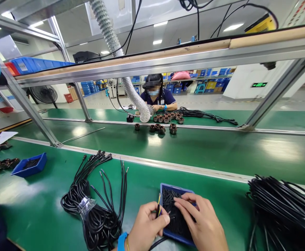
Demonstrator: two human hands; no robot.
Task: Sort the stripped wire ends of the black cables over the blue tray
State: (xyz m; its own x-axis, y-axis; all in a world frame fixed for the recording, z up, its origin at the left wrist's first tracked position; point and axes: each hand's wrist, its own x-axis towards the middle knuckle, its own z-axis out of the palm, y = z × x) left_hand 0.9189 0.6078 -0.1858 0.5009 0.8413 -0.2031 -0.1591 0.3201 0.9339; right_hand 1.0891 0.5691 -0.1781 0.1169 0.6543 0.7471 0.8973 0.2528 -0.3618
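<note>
Step in hand, as judged: fitting small black pieces onto wire ends. The left hand fingers are pinched on the wire ends, over the blue tray at the worktop's near edge. The right hand fingers are spread in the tray, holding nothing visible. A fine pinch of 1 piece is called for next.

My left hand curls, thumb and forefinger pinched tight on a thin wire end. My right hand lies just beside that pinch, palm down, fingers bent and loosely spread, gripping nothing.
</note>
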